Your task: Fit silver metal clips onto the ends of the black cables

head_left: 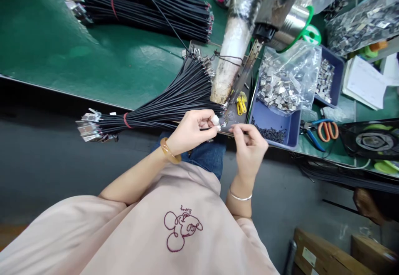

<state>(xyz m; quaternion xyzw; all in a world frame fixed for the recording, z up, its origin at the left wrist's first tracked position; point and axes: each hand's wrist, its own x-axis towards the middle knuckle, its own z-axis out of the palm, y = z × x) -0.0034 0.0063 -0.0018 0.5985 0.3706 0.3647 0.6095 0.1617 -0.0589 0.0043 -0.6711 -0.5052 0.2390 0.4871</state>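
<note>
At far left, lying on the green matted surface [46,38], a tied bundle of black cables with metal end plugs [149,8], parked well apart from the hands, probably as stock kept out of the way. Nearer, hanging over the near edge of the surface, a second fanned bundle of black cables cinched by a red band [174,100], metal plugs at its left end, loose ends spread toward the hands, apparently for picking off one at a time. Left hand [190,133] closed on a single thin black cable [204,129], pinched between the thumb and a fingertip wearing a white finger cot [215,120], held level just off the surface edge. Right hand [249,148] just beside it, thumb and forefinger pinched together on something too small to make out, seemingly brought up to meet the cable tip. Just beyond the fingertips, a white wrapped cylinder [230,58] and a slanted metal tool [249,65], set within easy reach. Further right, a blue plastic tray [264,119] holding a clear bag of small silver metal shells [280,83] and a scatter of tiny black pieces [269,133], kept close, likely for quick pickup. Beyond that, blue-and-orange-handled pliers [321,129] lying flat.
</note>
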